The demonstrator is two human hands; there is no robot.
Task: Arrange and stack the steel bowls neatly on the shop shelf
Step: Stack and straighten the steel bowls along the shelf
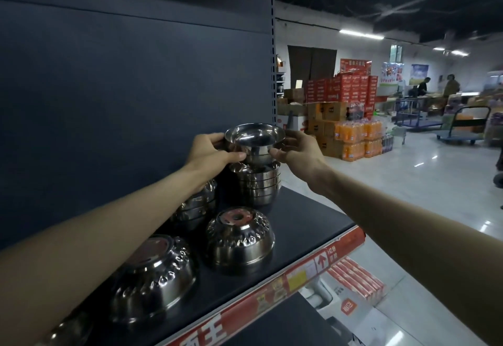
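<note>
A: In the head view, what are we holding?
B: Our left hand (209,149) and right hand (298,149) each grip one side of an upright steel bowl (254,138), directly above the stack (255,185).
A: Is it touching the stack?
B: We cannot tell.
A: And around the stack?
B: It stands on the shelf (307,217). Nearer us are an upturned bowl (239,236) and a larger upturned bowl (155,277). Just left is a second pile (196,207), half hidden by our forearm.
</note>
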